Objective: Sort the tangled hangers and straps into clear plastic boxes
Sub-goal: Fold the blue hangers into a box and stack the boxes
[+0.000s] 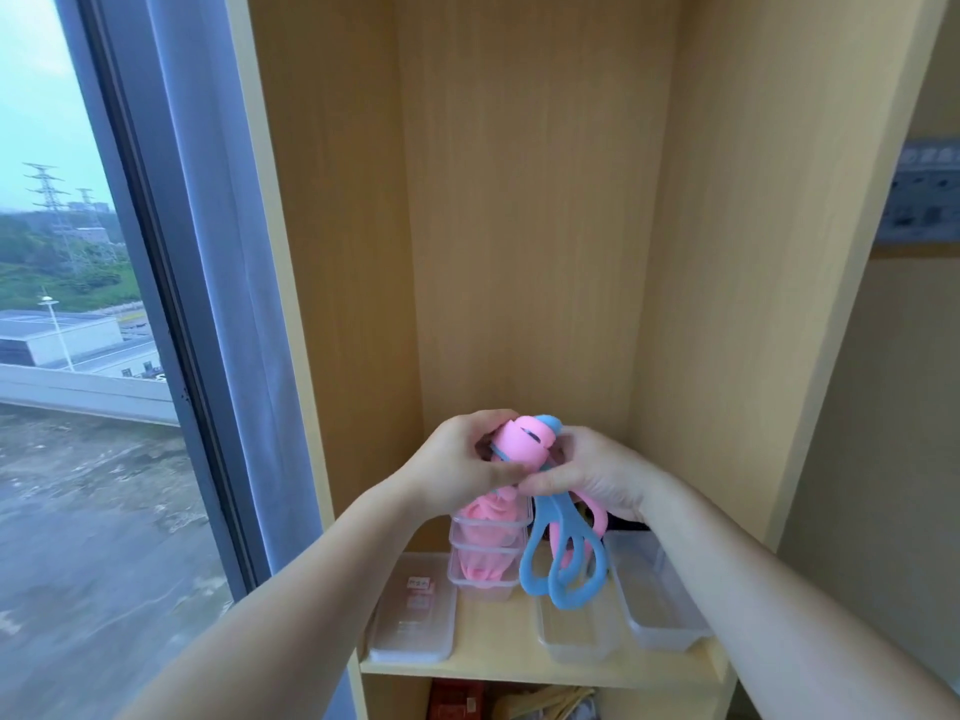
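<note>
The step in hand looks like the untangling itself: a tangled bundle of pink and blue plastic hangers (pixel 548 517) is held up in both hands above the wooden shelf (pixel 498 648), not yet in any box. The left hand (pixel 460 459) comes in from the left with its fingers curled round the pink head (pixel 522 440) of the bundle, thumb pressed along its lower edge. The right hand (pixel 597 478) meets it from the right, fingers wrapped round the middle of the bundle so that the blue loops (pixel 529 569) hang down freely below the grip. Both wrists are bent inward, and the hands are nearly touching. Just beneath the left hand stand stacked clear boxes (pixel 485 550) that already hold pink pieces. A shallow clear box (pixel 413 621) lies to their left, and two empty clear boxes (pixel 576 639) (pixel 662 605) lie to the right under the dangling loops. The next move probably calls for working the pink part free of the blue. Pink would then go to the stack and blue to an empty box.
</note>
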`<act>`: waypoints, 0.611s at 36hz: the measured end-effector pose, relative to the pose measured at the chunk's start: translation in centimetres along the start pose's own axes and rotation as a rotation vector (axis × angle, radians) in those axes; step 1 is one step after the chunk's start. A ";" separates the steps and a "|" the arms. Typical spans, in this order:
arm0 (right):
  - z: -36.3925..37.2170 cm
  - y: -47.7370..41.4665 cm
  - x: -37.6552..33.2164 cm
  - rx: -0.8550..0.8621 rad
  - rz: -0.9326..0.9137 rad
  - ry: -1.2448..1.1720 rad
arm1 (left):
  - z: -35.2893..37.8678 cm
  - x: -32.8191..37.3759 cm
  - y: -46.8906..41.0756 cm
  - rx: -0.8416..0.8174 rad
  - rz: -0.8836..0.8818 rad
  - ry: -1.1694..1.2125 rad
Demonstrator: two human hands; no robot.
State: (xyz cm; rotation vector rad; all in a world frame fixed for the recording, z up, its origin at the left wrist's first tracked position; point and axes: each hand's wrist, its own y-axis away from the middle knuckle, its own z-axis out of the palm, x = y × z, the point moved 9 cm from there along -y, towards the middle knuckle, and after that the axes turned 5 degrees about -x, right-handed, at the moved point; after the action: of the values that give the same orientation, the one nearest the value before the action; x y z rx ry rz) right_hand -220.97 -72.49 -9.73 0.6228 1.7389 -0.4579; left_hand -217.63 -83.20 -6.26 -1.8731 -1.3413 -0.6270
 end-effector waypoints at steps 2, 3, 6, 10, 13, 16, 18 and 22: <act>-0.2 0.2 -0.3 0.032 0.005 0.122 | -0.1 0.3 0.0 0.004 0.010 0.012; -0.2 0.2 -0.4 0.066 0.011 0.164 | -0.1 0.5 -0.1 0.003 0.013 -0.007; -0.5 -0.4 -0.1 0.136 0.011 0.286 | -0.1 0.5 -0.3 0.010 -0.002 -0.062; -1.2 -0.6 0.4 0.191 0.052 0.372 | -0.5 0.4 -0.2 0.032 -0.002 -0.087; -1.5 -0.5 0.2 0.212 0.101 0.448 | -0.4 0.2 -0.1 0.060 0.001 -0.114; -1.6 -0.2 0.4 0.175 0.177 0.495 | 0.0 0.2 0.1 0.078 0.015 -0.130; -1.5 0.2 0.3 0.136 0.175 0.447 | 0.3 0.6 0.3 0.082 0.042 -0.156; -1.5 0.2 0.4 0.074 0.093 0.205 | 0.4 1.1 0.3 0.126 0.127 -0.246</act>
State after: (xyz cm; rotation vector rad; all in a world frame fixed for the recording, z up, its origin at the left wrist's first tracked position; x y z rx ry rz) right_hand -222.00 -71.35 -9.73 0.8241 1.8834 -0.4058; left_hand -217.00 -82.32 -5.76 -1.9606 -1.3668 -0.2465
